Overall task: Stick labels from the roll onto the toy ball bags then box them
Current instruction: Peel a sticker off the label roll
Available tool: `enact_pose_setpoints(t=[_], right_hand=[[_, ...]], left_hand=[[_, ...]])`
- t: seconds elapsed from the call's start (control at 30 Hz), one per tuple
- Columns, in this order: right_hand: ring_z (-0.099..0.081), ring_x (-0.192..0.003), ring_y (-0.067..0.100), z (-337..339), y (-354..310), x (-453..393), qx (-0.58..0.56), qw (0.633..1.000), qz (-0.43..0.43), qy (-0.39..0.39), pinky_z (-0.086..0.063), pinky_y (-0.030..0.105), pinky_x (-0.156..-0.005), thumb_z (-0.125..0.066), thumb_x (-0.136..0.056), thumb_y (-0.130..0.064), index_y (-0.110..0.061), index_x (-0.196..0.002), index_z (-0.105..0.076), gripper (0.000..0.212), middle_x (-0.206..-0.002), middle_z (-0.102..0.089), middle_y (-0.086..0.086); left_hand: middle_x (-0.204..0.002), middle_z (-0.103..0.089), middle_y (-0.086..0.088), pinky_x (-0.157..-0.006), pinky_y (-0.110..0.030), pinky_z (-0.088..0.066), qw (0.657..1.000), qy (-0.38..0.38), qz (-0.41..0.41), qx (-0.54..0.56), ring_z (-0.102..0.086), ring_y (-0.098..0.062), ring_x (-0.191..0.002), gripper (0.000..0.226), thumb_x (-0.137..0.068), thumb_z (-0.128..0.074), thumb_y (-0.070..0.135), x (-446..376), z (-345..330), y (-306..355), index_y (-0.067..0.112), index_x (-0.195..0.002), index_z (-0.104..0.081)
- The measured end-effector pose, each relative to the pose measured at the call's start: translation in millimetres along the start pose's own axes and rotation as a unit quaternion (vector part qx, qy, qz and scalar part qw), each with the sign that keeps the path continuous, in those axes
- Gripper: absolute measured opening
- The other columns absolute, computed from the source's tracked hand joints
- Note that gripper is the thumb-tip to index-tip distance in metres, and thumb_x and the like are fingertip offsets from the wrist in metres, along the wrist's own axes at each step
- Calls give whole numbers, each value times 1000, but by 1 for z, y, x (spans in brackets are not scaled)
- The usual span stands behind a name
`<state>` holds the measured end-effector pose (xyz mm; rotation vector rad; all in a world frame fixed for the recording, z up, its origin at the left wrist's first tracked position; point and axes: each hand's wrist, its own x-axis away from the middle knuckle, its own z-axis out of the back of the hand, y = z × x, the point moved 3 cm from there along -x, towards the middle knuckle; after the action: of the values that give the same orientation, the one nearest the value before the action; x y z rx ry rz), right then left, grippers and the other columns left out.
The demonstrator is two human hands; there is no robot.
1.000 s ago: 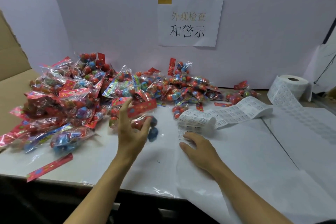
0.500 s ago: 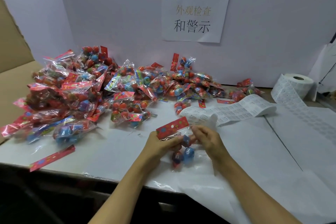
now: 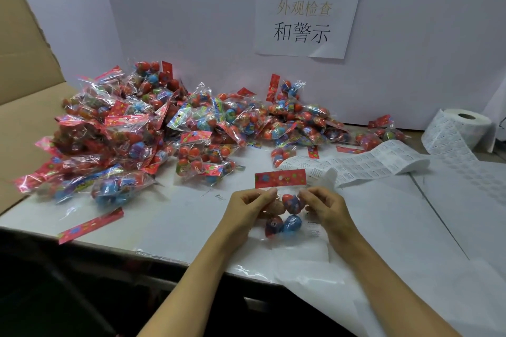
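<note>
A clear plastic bag of red and blue toy balls with a red card header (image 3: 282, 206) is held upright just above the near edge of the white worktop (image 3: 164, 216). It is pinched below the header at both sides: by the left hand (image 3: 246, 206) on its left, by the right hand (image 3: 321, 206) on its right, fingers curled onto the film. The header runs left to right, the balls hanging toward the viewer. The white strip of printed labels (image 3: 356, 167) lies just beyond, to the far right, nearer the right hand.
</note>
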<state>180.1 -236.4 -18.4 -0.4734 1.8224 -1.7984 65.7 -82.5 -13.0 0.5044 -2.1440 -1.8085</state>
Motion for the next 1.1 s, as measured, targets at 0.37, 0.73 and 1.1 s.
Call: enact_pose_setpoints(t=[0.37,0.73,1.1], right_hand=[[-60,-64,19,-6,-10,5,-3,999,7,-43,-53,30,-66,-75,-77,-39,3,-75,-74,43,-67,-64,12],[-58,-61,19,-12,-12,8,-8,996,15,-88,-49,27,-62,-71,-89,-26,-10,-65,-73,29,-64,-65,6],[-64,-65,23,-3,-4,4,-9,1000,-1,-20,-54,39,-69,-76,-79,-40,-10,-68,-77,32,-67,-70,10]], left_hand=[[-94,-78,-11,-81,-29,-58,995,-72,-46,-58,-76,-25,-90,31,-90,-74,48,0,-2,-4,18,-97,-80],[-80,-74,-11,-66,-23,-56,998,-50,7,-28,-72,-19,-77,13,-90,-72,6,-5,-1,-8,10,-79,-77],[-95,-78,-10,-84,-34,-61,993,-83,-35,-77,-76,-26,-93,27,-89,-76,34,1,-3,-4,13,-106,-74]])
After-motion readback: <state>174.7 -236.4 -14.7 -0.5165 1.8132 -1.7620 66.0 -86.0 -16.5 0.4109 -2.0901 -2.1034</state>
